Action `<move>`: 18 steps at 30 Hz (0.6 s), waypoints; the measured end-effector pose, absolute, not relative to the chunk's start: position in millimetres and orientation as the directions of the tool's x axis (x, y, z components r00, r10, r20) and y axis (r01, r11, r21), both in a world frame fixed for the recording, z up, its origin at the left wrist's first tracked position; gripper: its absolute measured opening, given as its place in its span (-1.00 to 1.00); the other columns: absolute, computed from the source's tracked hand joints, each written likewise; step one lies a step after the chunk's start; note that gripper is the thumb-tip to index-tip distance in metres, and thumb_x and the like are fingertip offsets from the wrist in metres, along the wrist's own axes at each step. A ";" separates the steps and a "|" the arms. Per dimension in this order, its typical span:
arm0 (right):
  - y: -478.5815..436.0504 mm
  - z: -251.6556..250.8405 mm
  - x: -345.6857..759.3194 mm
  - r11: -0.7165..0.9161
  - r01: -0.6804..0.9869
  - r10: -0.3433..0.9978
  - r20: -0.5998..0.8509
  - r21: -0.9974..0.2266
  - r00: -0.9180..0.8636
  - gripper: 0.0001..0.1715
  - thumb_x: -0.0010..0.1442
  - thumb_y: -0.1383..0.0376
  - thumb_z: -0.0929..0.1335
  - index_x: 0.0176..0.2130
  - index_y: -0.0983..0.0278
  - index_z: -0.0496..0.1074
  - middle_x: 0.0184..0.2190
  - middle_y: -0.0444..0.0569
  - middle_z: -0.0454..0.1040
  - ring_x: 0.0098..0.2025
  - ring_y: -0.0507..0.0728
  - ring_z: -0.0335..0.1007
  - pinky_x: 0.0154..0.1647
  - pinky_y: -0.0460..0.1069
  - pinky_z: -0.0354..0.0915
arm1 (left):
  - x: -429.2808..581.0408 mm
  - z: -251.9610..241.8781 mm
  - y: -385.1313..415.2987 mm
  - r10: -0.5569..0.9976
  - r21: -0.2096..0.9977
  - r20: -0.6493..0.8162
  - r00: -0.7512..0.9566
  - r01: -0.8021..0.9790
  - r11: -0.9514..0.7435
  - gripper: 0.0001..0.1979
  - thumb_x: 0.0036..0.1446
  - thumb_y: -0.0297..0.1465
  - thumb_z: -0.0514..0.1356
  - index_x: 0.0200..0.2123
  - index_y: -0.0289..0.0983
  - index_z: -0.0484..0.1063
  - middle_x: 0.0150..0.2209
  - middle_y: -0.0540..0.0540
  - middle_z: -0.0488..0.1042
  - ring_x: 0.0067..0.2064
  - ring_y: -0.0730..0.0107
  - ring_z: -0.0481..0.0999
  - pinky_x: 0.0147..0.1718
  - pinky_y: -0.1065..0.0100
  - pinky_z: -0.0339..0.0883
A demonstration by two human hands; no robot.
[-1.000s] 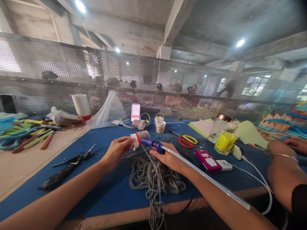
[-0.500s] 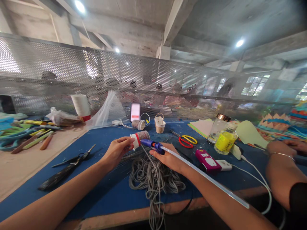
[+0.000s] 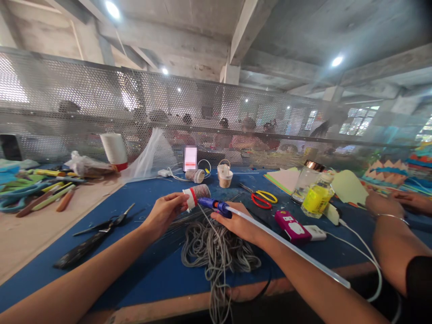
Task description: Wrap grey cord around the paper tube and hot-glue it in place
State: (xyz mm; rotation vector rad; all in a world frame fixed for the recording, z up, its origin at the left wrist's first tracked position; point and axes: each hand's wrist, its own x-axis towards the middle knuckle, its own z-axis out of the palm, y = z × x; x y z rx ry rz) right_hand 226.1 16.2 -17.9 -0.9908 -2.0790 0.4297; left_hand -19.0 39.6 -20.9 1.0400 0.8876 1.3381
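My left hand [image 3: 168,211] grips the white-and-red end of a paper cup [image 3: 202,191], tipped on its side and partly wrapped in grey cord. In my right hand [image 3: 238,222] is a blue hot glue gun [image 3: 213,205], its nozzle close against the wrapped part of the cup. A long clear glue stick [image 3: 286,245] sticks out of the gun's back, over my right forearm. From the cup a strand runs down to a loose heap of grey cord [image 3: 216,252], which hangs over the table's front edge.
Black-handled scissors [image 3: 87,245] lie left, red-and-yellow scissors [image 3: 263,198] right. Behind stand a phone [image 3: 191,158], a cord-wrapped cup [image 3: 195,176] and a small basket [image 3: 225,175]. Rightward are a magenta power bank [image 3: 292,226], yellow bottle [image 3: 317,198], glass jar [image 3: 305,180] and another person's hands [image 3: 384,206].
My hands, the cup and the glue gun stay almost in place. The rear end of the glue stick has shifted slightly up. The other person's arm at right has moved a little left.
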 end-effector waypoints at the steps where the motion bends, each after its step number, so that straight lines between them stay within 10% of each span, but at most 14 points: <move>1: 16.5 -17.9 226.4 0.640 0.508 0.768 0.500 -0.576 -0.399 -0.63 0.21 0.07 0.35 -0.47 0.27 0.37 -0.55 -0.19 0.34 -0.49 -0.01 0.18 -0.44 -0.11 0.08 | -18.9 -20.7 39.5 0.995 0.946 0.074 0.062 -0.322 -0.050 -0.81 -0.06 -0.36 0.41 -0.41 -0.38 0.57 -0.45 -0.06 0.48 -0.42 0.50 0.42 -0.36 0.50 0.35; 18: 14.7 -10.3 228.6 0.633 0.543 0.774 0.450 -0.551 -0.446 -0.71 0.22 0.12 0.35 -0.42 0.25 0.42 -0.51 -0.18 0.44 -0.45 0.02 0.29 -0.42 -0.11 0.11 | -18.6 -20.9 40.1 0.996 0.944 0.065 0.057 -0.328 -0.043 -0.80 -0.07 -0.36 0.41 -0.40 -0.37 0.58 -0.46 -0.06 0.48 -0.41 0.50 0.44 -0.35 0.50 0.35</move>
